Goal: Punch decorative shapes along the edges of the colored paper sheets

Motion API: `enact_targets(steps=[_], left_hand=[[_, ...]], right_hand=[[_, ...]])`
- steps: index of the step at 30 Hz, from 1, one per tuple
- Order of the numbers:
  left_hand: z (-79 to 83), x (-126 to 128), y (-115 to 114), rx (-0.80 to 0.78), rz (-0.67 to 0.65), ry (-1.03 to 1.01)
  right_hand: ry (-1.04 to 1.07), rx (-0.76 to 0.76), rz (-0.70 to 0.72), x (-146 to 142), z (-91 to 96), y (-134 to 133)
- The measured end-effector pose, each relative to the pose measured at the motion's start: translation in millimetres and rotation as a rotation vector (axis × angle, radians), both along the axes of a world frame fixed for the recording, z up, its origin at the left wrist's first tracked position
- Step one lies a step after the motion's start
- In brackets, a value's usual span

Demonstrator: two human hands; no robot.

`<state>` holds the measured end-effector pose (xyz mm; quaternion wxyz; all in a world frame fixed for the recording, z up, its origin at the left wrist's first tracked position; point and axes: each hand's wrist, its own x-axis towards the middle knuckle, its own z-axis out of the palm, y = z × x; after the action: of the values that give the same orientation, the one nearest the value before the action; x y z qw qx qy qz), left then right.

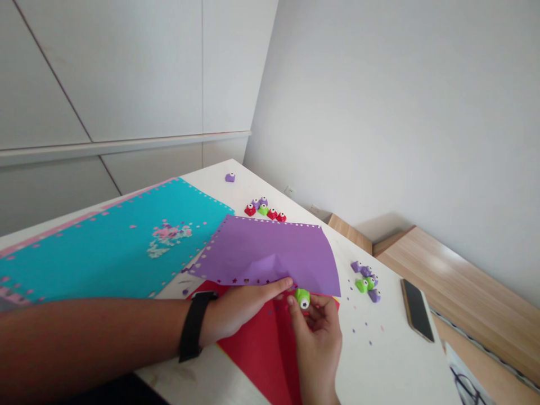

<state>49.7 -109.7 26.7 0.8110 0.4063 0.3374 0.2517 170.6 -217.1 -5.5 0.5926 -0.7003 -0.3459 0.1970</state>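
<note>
Pinching a green punch (302, 298) at the near edge of a purple sheet (282, 239)

Our right hand (318, 332) grips the punch between thumb and fingers, its white, star-marked button facing us. Our left hand (238, 308), a black watch (194, 329) on the wrist, holds the purple sheet just beside it, thumb on top, fingers hidden beneath. We see small holes along the sheet's far and left edges and part of its near one. Below our hands, a red sheet (253, 354) lies on the white table (405, 365). Along the table's left edge spreads a turquoise sheet (105, 253), carrying a heap of paper bits (169, 233); a pink sheet (37, 236) peeks out past its far edge. Toward the table's far corner we find a lone purple punch (230, 178) and, nearer us, a cluster of red, purple and green punches (263, 210). By the right edge sit a purple-and-green group of punches (363, 285) and a phone (417, 310), with tiny cut-outs (370, 343) scattered nearby.
</note>
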Motion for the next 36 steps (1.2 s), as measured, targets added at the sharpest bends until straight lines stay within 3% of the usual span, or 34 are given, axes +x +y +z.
enact_targets(steps=[5,13,23,30,36], left_hand=[[4.6,-0.4,-0.3,0.009,-0.011,0.039],[1.3,-1.2,1.2,0.076,-0.035,0.048],[-3.6,-0.6,4.4,0.069,-0.06,0.067],[-6.8,-1.4,3.9,0.088,-0.099,0.045],[-3.7,-2.4,3.8,0.096,-0.094,0.1]], right_hand=[[0.059,0.006,-0.038,1.2,3.6,0.9],[0.53,0.09,0.098,7.2,7.4,5.4],[0.851,0.231,0.14,8.1,8.9,4.8],[0.939,0.18,0.086,13.7,7.0,8.3],[1.012,0.105,0.155,20.0,6.7,6.8]])
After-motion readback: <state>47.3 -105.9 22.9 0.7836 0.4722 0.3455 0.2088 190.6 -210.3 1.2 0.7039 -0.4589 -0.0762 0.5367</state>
